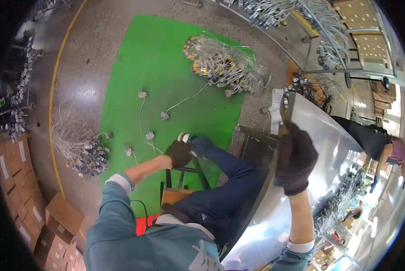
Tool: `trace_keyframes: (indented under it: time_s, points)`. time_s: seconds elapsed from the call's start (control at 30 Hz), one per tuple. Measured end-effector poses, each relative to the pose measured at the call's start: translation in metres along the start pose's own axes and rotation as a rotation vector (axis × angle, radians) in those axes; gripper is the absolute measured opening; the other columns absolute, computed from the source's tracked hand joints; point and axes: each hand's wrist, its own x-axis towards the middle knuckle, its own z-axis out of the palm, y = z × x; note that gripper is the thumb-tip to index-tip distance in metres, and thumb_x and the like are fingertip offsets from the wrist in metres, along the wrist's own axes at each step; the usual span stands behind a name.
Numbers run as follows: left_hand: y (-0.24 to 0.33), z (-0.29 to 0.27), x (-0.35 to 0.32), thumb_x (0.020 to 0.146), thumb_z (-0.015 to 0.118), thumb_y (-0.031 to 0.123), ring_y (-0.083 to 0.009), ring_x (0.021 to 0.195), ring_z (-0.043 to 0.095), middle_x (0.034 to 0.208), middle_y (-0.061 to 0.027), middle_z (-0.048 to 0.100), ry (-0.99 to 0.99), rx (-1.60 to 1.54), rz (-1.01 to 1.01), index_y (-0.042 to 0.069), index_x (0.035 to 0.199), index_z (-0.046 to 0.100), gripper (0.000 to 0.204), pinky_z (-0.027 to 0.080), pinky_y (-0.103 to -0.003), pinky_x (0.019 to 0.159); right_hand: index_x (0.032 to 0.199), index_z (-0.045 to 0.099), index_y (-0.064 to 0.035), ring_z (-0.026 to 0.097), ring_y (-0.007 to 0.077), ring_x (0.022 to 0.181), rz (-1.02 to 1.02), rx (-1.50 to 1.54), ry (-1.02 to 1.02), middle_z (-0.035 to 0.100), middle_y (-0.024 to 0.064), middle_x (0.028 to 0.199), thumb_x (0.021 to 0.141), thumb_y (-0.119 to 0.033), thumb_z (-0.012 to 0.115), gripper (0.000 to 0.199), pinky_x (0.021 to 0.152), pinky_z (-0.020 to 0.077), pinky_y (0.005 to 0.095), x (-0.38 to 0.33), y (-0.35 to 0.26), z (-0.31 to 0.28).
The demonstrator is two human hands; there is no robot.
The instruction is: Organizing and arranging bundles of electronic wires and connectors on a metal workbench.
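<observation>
Down by the raised knee, the gloved left hand curls over the leg just above the shoe; whether it grips anything is hidden. At the steel table's near edge, the gloved right hand is clenched, but what it holds is blocked by its own back. Loose wires lie on the green mat, with a bundle beyond, too tangled to resolve.

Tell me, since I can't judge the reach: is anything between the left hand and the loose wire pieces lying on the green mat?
Nothing visible. The left hand hangs over the green mat; the nearest loose wire piece lies just beyond it on bare mat. The raised right hand grips the metal table's edge.
</observation>
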Motion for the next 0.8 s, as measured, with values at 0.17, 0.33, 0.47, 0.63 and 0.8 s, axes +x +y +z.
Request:
trace_keyframes:
  time_s: [0.17,0.33,0.47,0.63,0.8]
  points:
    - [-0.092,0.031,0.032,0.088,0.065,0.030,-0.0399,0.119,0.066,0.132,-0.0241,0.067,0.000,-0.129,-0.308,0.009,0.146,0.054,0.062,0.050,-0.051,0.104,0.132,0.066,0.0049,0.069,0.0235,0.114,-0.036,0.035,0.108,0.073,0.0174,0.124,0.107,-0.011,0.055,0.032,0.101,0.0514,0.0345,0.052,0.018,0.014]
    - [-0.193,0.084,0.043,0.085,0.066,0.037,-0.0432,0.122,0.064,0.135,-0.0262,0.065,0.309,-0.096,-0.580,0.009,0.150,0.051,0.072,0.052,-0.053,0.104,0.132,0.064,0.0071,0.066,0.0265,0.115,-0.091,-0.180,0.123,0.072,0.0165,0.124,0.111,-0.018,0.048,0.037,0.106,0.0481,0.0381,0.087,0.026,0.016]
    - [-0.242,0.093,0.040,0.087,0.064,0.038,-0.0454,0.119,0.065,0.127,-0.0275,0.066,0.221,-0.164,-0.896,0.010,0.150,0.049,0.071,0.055,-0.055,0.097,0.131,0.064,0.0077,0.066,0.0291,0.118,-0.025,-0.145,0.106,0.070,0.0182,0.128,0.109,-0.015,0.049,0.036,0.108,0.0479,0.0399,0.103,0.027,0.018]
    - [-0.265,0.090,0.040,0.090,0.069,0.042,-0.0444,0.121,0.064,0.134,-0.0268,0.062,0.279,-0.294,-1.087,0.009,0.153,0.042,0.076,0.055,-0.055,0.099,0.135,0.058,0.0077,0.064,0.0451,0.123,-0.410,-0.493,-0.017,0.062,0.0276,0.139,0.109,-0.016,0.051,0.036,0.106,0.0518,0.0519,0.115,0.036,0.008]
    - [-0.304,0.099,0.056,0.084,0.078,0.041,-0.0439,0.133,0.057,0.149,-0.0281,0.053,0.397,-0.339,-1.132,0.005,0.158,0.035,0.094,0.050,-0.051,0.109,0.141,0.052,0.0057,0.065,0.0476,0.122,-0.571,-0.851,-0.055,0.063,0.0292,0.137,0.111,-0.024,0.047,0.043,0.105,0.0528,0.0552,0.106,0.054,-0.010]
